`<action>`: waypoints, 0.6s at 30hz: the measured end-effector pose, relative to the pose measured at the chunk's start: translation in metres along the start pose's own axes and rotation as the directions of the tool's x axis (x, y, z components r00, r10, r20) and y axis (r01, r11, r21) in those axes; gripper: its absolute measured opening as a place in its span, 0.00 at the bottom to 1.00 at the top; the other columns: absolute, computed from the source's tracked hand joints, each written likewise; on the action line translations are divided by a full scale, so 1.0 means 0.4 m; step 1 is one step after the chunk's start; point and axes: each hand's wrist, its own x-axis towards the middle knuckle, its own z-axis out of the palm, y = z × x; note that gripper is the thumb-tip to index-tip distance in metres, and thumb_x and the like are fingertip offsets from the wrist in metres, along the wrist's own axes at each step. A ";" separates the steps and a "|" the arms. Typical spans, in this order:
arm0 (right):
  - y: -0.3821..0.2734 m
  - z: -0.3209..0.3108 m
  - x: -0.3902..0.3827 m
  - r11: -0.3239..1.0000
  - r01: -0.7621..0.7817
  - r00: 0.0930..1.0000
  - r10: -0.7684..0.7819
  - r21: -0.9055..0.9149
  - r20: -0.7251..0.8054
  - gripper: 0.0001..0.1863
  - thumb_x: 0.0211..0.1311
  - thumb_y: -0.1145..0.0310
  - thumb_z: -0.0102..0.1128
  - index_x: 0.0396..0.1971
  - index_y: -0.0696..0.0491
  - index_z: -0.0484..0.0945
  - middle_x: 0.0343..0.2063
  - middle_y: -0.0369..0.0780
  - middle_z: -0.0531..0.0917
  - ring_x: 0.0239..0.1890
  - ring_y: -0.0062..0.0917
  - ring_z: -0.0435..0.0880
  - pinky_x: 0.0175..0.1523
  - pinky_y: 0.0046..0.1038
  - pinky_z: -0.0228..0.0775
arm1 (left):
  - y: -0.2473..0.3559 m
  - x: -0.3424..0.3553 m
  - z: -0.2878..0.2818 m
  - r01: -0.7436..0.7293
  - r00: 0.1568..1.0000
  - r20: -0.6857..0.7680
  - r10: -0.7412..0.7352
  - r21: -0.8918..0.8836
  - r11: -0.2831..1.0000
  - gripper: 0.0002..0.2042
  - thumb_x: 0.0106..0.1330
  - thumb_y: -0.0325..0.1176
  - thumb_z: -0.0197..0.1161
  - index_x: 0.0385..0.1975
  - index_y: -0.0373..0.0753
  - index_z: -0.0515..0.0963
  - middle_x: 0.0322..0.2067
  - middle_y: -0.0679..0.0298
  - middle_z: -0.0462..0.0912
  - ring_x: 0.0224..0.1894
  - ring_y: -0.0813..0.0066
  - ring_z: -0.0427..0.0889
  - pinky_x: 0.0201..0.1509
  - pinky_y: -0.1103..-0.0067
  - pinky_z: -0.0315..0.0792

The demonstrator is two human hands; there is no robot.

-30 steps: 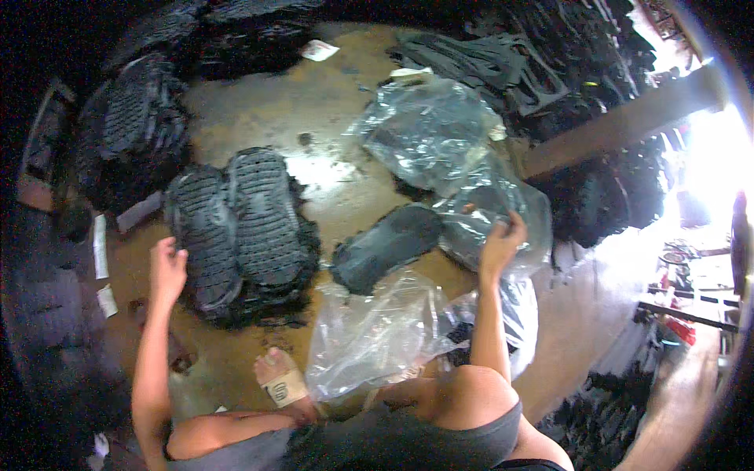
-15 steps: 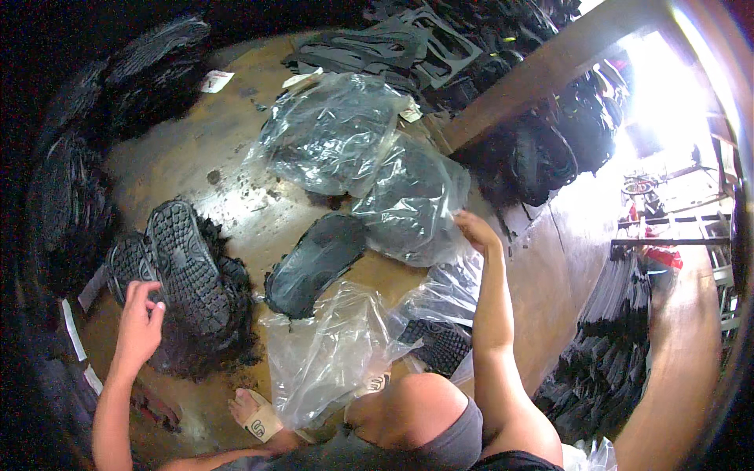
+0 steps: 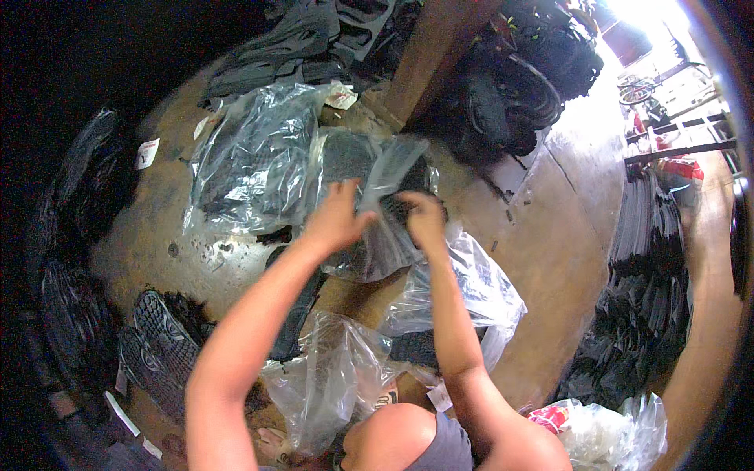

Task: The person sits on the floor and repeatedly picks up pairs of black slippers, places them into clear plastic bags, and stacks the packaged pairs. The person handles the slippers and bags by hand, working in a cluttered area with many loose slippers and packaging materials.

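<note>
The clear bags (image 3: 381, 247) are glossy, wrinkled plastic.

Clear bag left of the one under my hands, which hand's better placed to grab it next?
Probably your left hand: it is nearer that left bag, while your right hand is farther away, at the right side of the other bag.

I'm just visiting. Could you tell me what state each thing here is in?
Left hand: thumb spread from fingers, slightly blurred.
Right hand: fingers bent, grip unclear.
Bag at the hands: dark contents inside.
Bag to its left: filled, wrinkled, lying down.
Bag at bottom centre: limp, crumpled.
Black soles: tread up.
Plastic at lower right: crumpled.
</note>
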 end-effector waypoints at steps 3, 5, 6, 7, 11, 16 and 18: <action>0.131 -0.066 -0.001 0.796 -0.476 0.843 0.291 -0.375 -0.452 0.17 0.58 0.69 0.67 0.47 0.60 0.84 0.42 0.50 0.88 0.47 0.39 0.86 0.57 0.36 0.74 | 0.009 0.001 0.117 0.078 0.987 0.138 -0.083 0.045 0.996 0.28 0.63 0.36 0.68 0.60 0.33 0.65 0.56 0.40 0.73 0.55 0.37 0.78 0.57 0.54 0.75; 0.189 -0.097 -0.001 0.828 -0.487 0.869 0.428 -0.278 -0.250 0.21 0.58 0.62 0.73 0.47 0.60 0.84 0.40 0.48 0.88 0.44 0.35 0.86 0.54 0.35 0.74 | -0.004 -0.016 0.156 0.072 0.986 0.142 -0.086 0.103 0.992 0.19 0.63 0.28 0.62 0.53 0.34 0.68 0.50 0.42 0.78 0.51 0.37 0.80 0.52 0.52 0.76; 0.198 -0.111 -0.004 0.816 -0.539 0.842 0.531 -0.210 -0.095 0.23 0.57 0.60 0.75 0.47 0.60 0.85 0.40 0.47 0.89 0.43 0.34 0.86 0.53 0.34 0.74 | -0.018 -0.029 0.161 0.084 0.993 0.079 -0.086 0.030 0.996 0.18 0.64 0.27 0.61 0.52 0.34 0.68 0.48 0.42 0.79 0.50 0.37 0.80 0.52 0.52 0.75; 0.194 -0.132 -0.005 0.828 -0.559 0.829 0.559 -0.035 -0.026 0.23 0.56 0.60 0.76 0.46 0.61 0.85 0.38 0.43 0.88 0.41 0.27 0.83 0.50 0.32 0.73 | -0.032 -0.044 0.159 0.115 0.993 0.042 -0.113 -0.044 0.992 0.17 0.64 0.26 0.60 0.51 0.34 0.69 0.47 0.42 0.79 0.49 0.37 0.80 0.51 0.52 0.75; 0.028 -0.289 -0.033 0.897 -0.378 0.844 0.436 0.230 -0.313 0.22 0.60 0.63 0.73 0.50 0.61 0.83 0.45 0.40 0.87 0.48 0.27 0.82 0.58 0.29 0.71 | -0.074 -0.105 0.097 0.138 0.988 -0.037 -0.148 -0.202 0.970 0.15 0.66 0.26 0.58 0.51 0.33 0.70 0.43 0.39 0.80 0.46 0.37 0.81 0.50 0.53 0.73; -0.311 -0.554 -0.114 0.940 -0.281 0.894 0.182 -0.195 -0.410 0.22 0.60 0.61 0.74 0.50 0.56 0.82 0.50 0.42 0.84 0.52 0.31 0.82 0.56 0.34 0.73 | -0.004 -0.183 0.000 -0.052 0.988 -0.150 0.036 -0.105 0.993 0.33 0.62 0.30 0.68 0.66 0.33 0.63 0.61 0.41 0.69 0.61 0.41 0.72 0.65 0.61 0.68; -0.384 -0.565 -0.110 0.933 0.287 0.953 -0.256 0.216 -0.161 0.27 0.55 0.58 0.77 0.50 0.57 0.80 0.49 0.45 0.82 0.50 0.35 0.81 0.58 0.36 0.72 | 0.048 -0.192 -0.051 -0.285 0.937 -0.262 0.229 -0.201 0.937 0.44 0.56 0.39 0.75 0.71 0.33 0.58 0.67 0.43 0.65 0.68 0.42 0.66 0.73 0.61 0.61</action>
